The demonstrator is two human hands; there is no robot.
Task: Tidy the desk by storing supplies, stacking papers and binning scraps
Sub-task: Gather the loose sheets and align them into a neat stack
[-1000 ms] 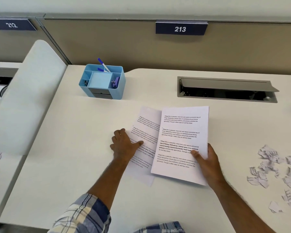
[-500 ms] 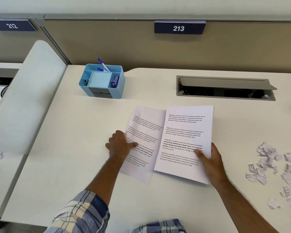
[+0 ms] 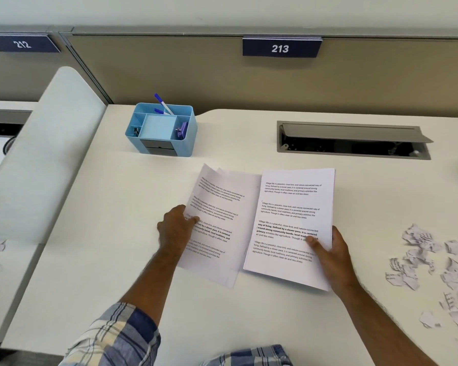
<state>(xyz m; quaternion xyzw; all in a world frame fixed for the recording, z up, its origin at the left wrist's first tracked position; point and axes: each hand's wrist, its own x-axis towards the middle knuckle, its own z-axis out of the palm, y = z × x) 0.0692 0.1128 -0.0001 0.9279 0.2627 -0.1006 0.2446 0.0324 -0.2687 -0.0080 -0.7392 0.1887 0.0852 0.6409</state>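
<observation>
left hand [image 3: 175,228]: thumb on top of the loose sheets [image 3: 217,225], pinching their left edge, other fingers curled under where I can't see them. so it's gripping paper, not just resting on it.
right hand [image 3: 328,252]: thumb pressed on the printed face of the paper stack [image 3: 291,223], rest of the fingers wrapped behind its right edge. solid grab on the lower right part.
loose sheets: angled, top tipped left, at least 2 pages going by the fanned top corner. their right edge tucks under the stack's left edge. the far end looks lifted a bit off the desk.
paper stack: sits right of the loose sheets, roughly mid-desk, neater, several pages thick along the right side. printed paragraphs, 1 of them in bold.
desk [image 3: 95,260]: white top, papers about in the middle between left and right edges, closer to the near edge than the far 1.
organizer [image 3: 161,130]: light blue, near the far edge toward the left corner. 2 blue-capped pens [image 3: 163,103] stick out of the back compartment, a purple thing in the right 1, small clips in the left 1 (too tiny to be sure).
scraps [image 3: 431,268]: torn bits scattered along the right edge, well apart from the stack.
cable hatch [image 3: 354,140]: far right side, lid propped open.
signs: 212 and 213 on the partition behind.
</observation>
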